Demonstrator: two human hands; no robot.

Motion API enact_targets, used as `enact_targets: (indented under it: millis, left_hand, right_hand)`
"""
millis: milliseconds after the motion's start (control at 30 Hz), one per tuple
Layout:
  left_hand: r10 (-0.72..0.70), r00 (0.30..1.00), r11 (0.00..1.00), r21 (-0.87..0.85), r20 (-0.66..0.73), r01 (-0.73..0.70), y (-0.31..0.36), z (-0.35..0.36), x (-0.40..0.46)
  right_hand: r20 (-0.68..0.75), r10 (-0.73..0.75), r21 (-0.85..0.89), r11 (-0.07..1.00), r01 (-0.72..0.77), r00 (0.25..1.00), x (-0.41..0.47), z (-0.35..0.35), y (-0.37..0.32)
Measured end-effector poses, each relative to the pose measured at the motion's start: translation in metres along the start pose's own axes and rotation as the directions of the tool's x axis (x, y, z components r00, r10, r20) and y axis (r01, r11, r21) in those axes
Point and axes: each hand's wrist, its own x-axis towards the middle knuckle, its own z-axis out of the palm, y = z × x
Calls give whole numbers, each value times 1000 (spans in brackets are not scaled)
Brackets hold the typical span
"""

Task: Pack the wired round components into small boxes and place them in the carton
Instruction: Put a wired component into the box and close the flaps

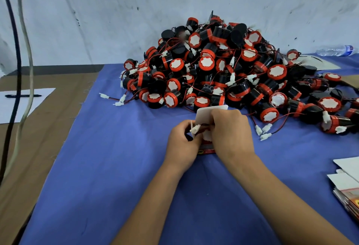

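Hands, left hand (182, 140) and right hand (230, 130), clasp small box (207, 148) holding wired component (196, 128).

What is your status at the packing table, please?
Both hands, left and right, on small box. Wire plug still sticking out. Pile waiting behind.

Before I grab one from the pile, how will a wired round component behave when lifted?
Probably it drags neighbours: thin red-black leads in the pile look tangled. The lead likely hangs floppy, its white connector dangling. The round body may roll if set on its side.
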Motion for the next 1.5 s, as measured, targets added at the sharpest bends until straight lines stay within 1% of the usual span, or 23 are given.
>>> enact_targets:
  millis: [133,200,267,367,433,500,567,633,733,800,867,933,967,1033,1100,1133,1200,1267,1333,1433,1500]
  left_hand:
    - [-17,1000,1000,-13,15,18,0,1,-1]
    - [-23,1000,999,-31,18,23,-1,2,-1]
    - [-24,1000,998,-53,17,25,-2,1,0]
    - [-23,1000,997,-79,12,24,-4,0,2]
    - [-18,1000,997,-72,14,19,-4,0,2]
    - [-17,1000,999,-32,14,17,-4,1,3]
    - [-31,999,998,53,21,30,-4,2,6]
    - [-46,999,995,88,20,44,-4,3,7]
    - [-10,1000,999,53,7,9,-5,3,4]
    - [13,1000,1000,21,-1,-13,-6,4,2]
    - [21,1000,1000,5,6,-21,-7,5,2]
    - [30,999,999,-23,26,-29,-7,3,2]
    - [38,998,999,-41,55,-36,-8,2,3]
    - [49,987,997,-70,154,-39,-9,-4,3]
    - [50,975,998,-38,218,-43,-11,-7,3]
    - [50,975,999,-2,215,-51,-12,-7,4]
    - [54,982,997,45,179,-63,-14,-5,4]
    - [51,986,997,43,161,-59,-14,-3,4]
    - [52,987,997,44,153,-59,-14,-4,4]
    - [35,988,996,70,150,-45,-14,-4,4]
    - [33,987,996,77,158,-46,-12,-4,3]
  right_hand:
    - [-11,42,-65,997,-43,999,-3,4,-4]
    - [2,55,-51,997,-55,998,-8,8,-7]
    - [22,39,5,999,-39,999,-13,13,-10]
    - [93,-31,89,996,23,995,-19,17,-9]
    - [141,-52,129,991,34,989,-19,16,-7]
    - [214,-51,211,977,5,976,-16,12,-8]
    - [241,-45,214,977,-8,969,-13,10,-10]
    - [219,-14,159,987,-22,976,-13,11,-13]
    - [128,8,149,988,-27,992,-13,14,-16]
    - [75,17,215,976,-33,997,-11,15,-16]
    - [36,58,346,936,-67,998,-10,15,-12]
    - [-9,66,421,905,-56,998,-12,14,-7]
    - [-24,52,423,905,-37,998,-13,13,-5]
    - [-33,25,439,899,-8,999,-14,12,-3]
    - [-24,16,483,876,-2,1000,-14,11,-1]
    - [-29,10,487,873,6,1000,-14,10,1]
    - [-49,-45,439,896,62,998,-13,10,2]
    - [-41,-105,383,917,112,994,-12,9,4]
    - [17,-190,352,920,172,982,-9,8,7]
    - [138,-345,254,918,303,928,-9,7,15]
    - [201,-368,205,922,328,908,-7,4,19]
